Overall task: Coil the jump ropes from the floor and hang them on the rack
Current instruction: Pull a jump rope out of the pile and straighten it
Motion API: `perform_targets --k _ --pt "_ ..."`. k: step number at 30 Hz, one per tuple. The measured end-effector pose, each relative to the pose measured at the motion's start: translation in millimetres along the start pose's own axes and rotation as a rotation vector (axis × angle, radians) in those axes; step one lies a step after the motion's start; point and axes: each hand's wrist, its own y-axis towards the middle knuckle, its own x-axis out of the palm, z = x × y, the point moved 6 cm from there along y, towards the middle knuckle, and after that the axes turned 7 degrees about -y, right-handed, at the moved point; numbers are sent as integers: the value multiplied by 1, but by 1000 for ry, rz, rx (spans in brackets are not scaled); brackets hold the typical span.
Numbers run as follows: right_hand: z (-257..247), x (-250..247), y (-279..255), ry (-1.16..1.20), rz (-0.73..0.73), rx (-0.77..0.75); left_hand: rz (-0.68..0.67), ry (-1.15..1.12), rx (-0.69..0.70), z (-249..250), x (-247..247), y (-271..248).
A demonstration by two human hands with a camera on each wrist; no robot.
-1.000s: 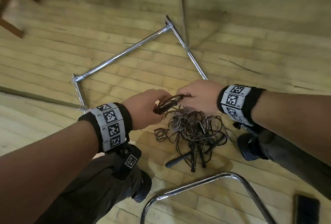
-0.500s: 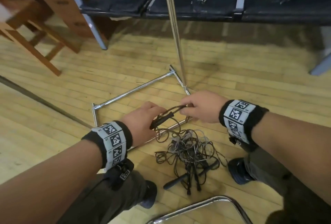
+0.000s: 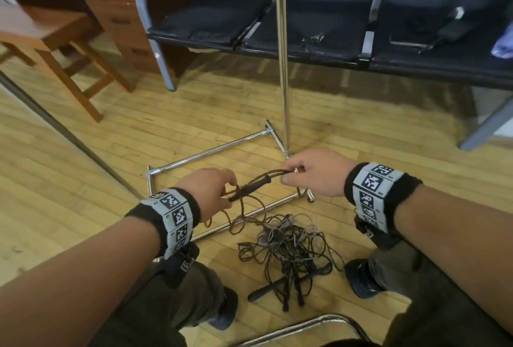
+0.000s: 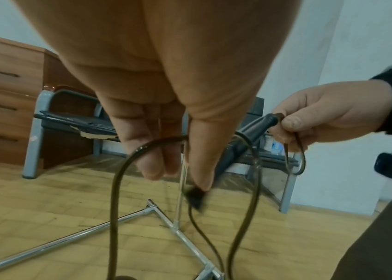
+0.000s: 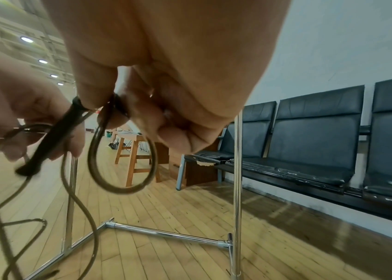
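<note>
A brown jump rope point(image 3: 241, 208) with a dark handle point(image 3: 251, 188) is stretched between both hands above the floor. My left hand point(image 3: 211, 191) pinches the rope and the handle's lower end point(image 4: 196, 197). My right hand point(image 3: 313, 171) pinches the handle's top and a small rope loop point(image 5: 123, 166). The rest of that rope trails down to a tangled pile of jump ropes point(image 3: 286, 249) on the wooden floor between my feet. The chrome rack point(image 3: 283, 69) has its pole and its rectangular base point(image 3: 208, 152) just beyond my hands.
A row of dark seats point(image 3: 333, 27) lines the wall behind the rack. A wooden stool point(image 3: 55, 49) and a drawer cabinet point(image 3: 111, 8) are at the left. A chrome chair frame point(image 3: 305, 324) curves near my feet point(image 3: 361, 280).
The head view tilted up, so the seats and stool came into sight. Both hands rose from the pile and drew apart, stretching the rope and handle between them.
</note>
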Motion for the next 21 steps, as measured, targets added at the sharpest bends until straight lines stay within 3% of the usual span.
perform_targets --k 5,10,16,21 --pt "-8 -15 0 -12 51 20 -87 147 -150 -39 9 0" --pt "-5 -40 -3 178 149 107 -149 138 -262 -80 2 -13" --pt "-28 -33 -5 370 74 96 -63 -406 84 14 -29 -28" --pt "-39 -38 -11 675 127 104 -75 -547 207 71 -39 -35"
